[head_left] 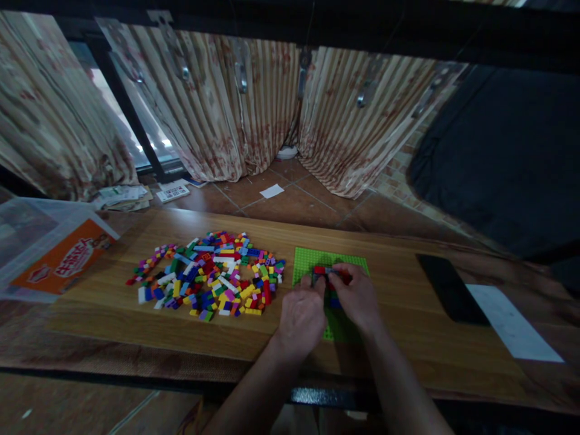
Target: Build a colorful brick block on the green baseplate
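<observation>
A green baseplate [306, 261] lies flat on the wooden table. A small build of red, grey and blue bricks [327, 272] stands on it. My left hand [302, 315] and my right hand [357, 296] rest over the plate side by side, fingers curled and pinching at the build from both sides. My hands hide most of the build and the plate's near half. A heap of loose multicoloured bricks [211, 275] is spread on the table to the left of the plate, a short way from my left hand.
A clear plastic box with an orange label [54, 257] sits at the table's left end. A black phone [451, 288] and a white sheet [512, 323] lie to the right. Curtains [217, 103] hang behind, over a tiled floor with scattered papers [122, 196].
</observation>
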The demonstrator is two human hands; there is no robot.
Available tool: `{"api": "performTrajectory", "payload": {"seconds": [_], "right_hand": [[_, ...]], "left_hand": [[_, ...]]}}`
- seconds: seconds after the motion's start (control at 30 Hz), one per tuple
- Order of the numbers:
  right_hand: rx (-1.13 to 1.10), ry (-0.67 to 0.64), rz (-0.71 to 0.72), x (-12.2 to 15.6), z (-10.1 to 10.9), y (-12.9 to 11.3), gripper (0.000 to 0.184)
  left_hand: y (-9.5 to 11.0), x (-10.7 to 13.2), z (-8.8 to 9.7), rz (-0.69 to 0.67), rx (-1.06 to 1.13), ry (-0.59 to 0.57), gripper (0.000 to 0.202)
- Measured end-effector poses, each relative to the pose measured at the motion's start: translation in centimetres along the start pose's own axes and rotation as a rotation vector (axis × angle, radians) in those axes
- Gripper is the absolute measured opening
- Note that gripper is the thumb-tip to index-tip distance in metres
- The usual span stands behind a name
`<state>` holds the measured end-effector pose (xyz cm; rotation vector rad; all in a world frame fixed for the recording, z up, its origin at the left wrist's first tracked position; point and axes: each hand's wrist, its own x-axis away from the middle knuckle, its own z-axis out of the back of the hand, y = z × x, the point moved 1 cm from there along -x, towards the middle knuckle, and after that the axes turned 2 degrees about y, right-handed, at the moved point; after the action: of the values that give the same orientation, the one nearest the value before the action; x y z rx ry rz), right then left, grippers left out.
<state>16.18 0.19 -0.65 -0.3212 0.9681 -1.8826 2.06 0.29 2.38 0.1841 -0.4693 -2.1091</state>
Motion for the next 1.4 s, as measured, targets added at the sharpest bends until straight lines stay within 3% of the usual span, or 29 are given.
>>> {"api": "performTrajectory", "payload": {"seconds": [0.3, 0.6, 0.8, 0.97, 1.07, 1.17, 1.3, 1.4], "right_hand": [[0.016, 0.058, 0.043, 0.1, -0.6, 0.3, 0.024], [-0.004, 0.112, 0.034, 0.1, -1.1, 0.0, 0.018], [-0.196, 0.066, -0.063, -0.4, -0.4, 0.7, 0.028], [-0.367, 0.188, -0.177, -1.0, 0.4, 1.1, 0.034], [-0.399, 0.182, -0.087, -0.7, 0.9, 0.2, 0.03], [-0.417, 0.056, 0.081, -0.1, 1.5, -1.2, 0.023], [-0.363, -0.136, 0.25, 0.9, 1.9, -2.6, 0.02], [-0.268, -0.189, 0.322, 1.3, 1.8, -2.9, 0.02]], "left_hand": [[0.2, -0.1, 0.4, 0.007, 0.009, -0.018, 0.045], [-0.3, 0.2, 0.1, -0.017, 0.065, 0.069, 0.046], [-1.7, -0.5, 0.6, 0.103, 0.358, 0.249, 0.032], [-2.4, -1.3, 0.3, 0.21, 0.711, 0.32, 0.024], [-2.6, -1.8, -0.6, 0.207, 0.894, 0.322, 0.022], [-2.6, -2.2, -1.2, 0.246, 1.115, 0.276, 0.022], [-2.0, -2.1, -0.6, 0.367, 1.375, 0.207, 0.024], [-1.9, -2.0, -0.3, 0.382, 1.418, 0.233, 0.023]]}}
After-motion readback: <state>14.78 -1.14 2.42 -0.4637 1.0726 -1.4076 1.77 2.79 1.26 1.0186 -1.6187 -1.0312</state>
